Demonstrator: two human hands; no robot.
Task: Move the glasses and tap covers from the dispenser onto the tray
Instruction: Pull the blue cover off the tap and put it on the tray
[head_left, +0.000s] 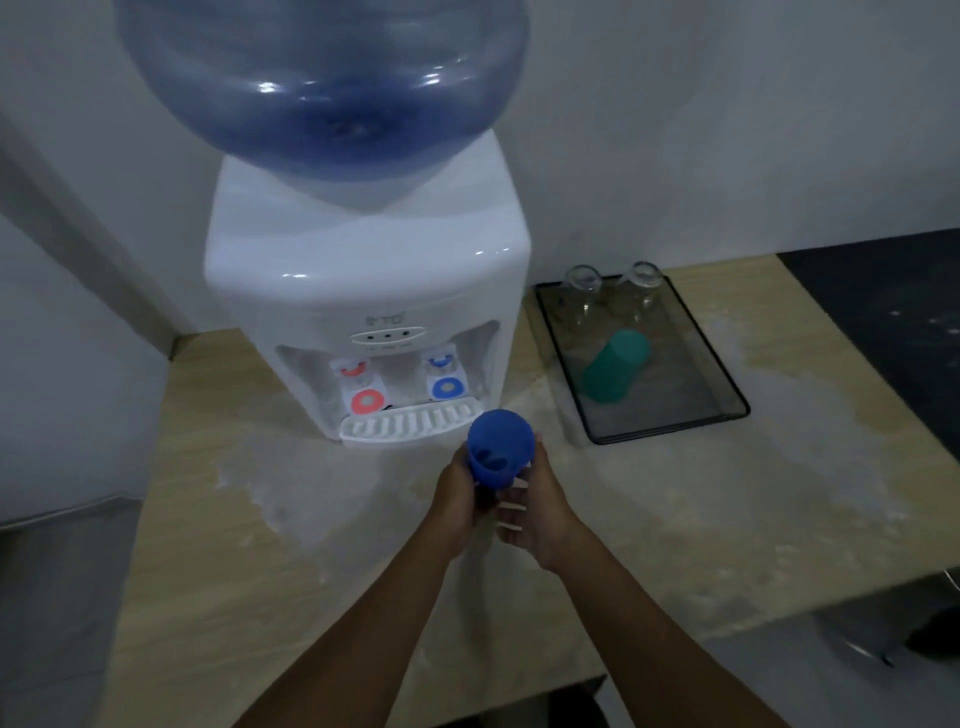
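A blue plastic cup-shaped cover (500, 448) is held upside down just in front of the white water dispenser's (363, 291) drip grille. My left hand (457, 499) grips its left side and my right hand (535, 509) holds its lower right side. The dark tray (727, 384) lies to the right of the dispenser. On it, a green cover (615, 366) lies on its side, and two clear glasses (583, 291) (643, 286) stand upside down at the far end. The red tap (358, 387) and blue tap (444, 376) are bare.
A big blue water bottle (322, 88) sits on top of the dispenser. The wooden counter (311, 519) has pale worn patches. A white wall runs behind, and a dark surface (883, 322) lies at the right past the counter's edge.
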